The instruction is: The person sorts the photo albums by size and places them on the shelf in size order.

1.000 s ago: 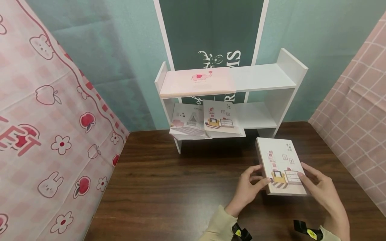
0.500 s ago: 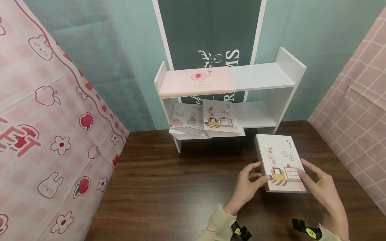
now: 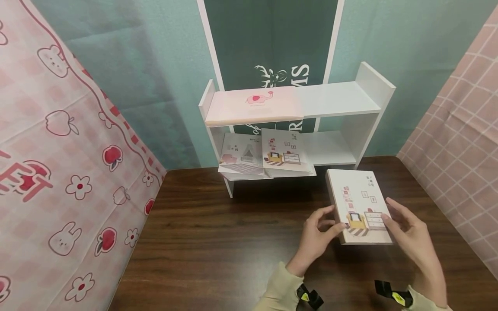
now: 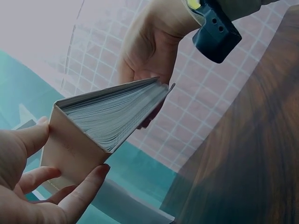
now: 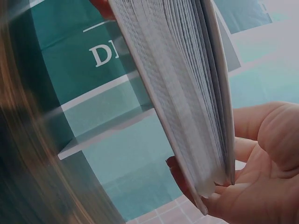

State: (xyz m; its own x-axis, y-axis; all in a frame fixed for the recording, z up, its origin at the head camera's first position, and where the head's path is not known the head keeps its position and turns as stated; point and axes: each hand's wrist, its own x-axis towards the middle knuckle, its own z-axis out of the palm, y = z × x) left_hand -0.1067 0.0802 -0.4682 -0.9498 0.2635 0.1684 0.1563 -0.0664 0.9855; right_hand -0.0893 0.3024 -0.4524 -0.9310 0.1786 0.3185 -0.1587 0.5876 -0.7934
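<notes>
A thick white hardcover book [image 3: 359, 207], its cover drawn with a yellow armchair and a drawer chest, is held above the table between both hands. On the spine side, my left hand [image 3: 317, 235] grips it with the thumb over the cover's edge and fingers beneath. My right hand [image 3: 412, 235] pinches the opposite edge, thumb on the cover. From the left wrist view, the book [image 4: 107, 116] shows a plain spine and many packed pages. In the right wrist view, the page edges of the book [image 5: 177, 93] face the camera, with the right hand's fingers [image 5: 254, 186] around its lower end.
A white two-tier shelf [image 3: 330, 103] stands at the back. Its top holds a pink elephant item [image 3: 254, 103]; on the lower tier lie a tent-picture book [image 3: 243, 155] and a matching armchair book [image 3: 285, 151], overhanging the front. Patterned cloth [image 3: 85, 172] hangs left, above the wooden table [image 3: 218, 242].
Both hands have carried the book slightly up the frame, toward the shelf, and a little to the left. The grip looks the same.
</notes>
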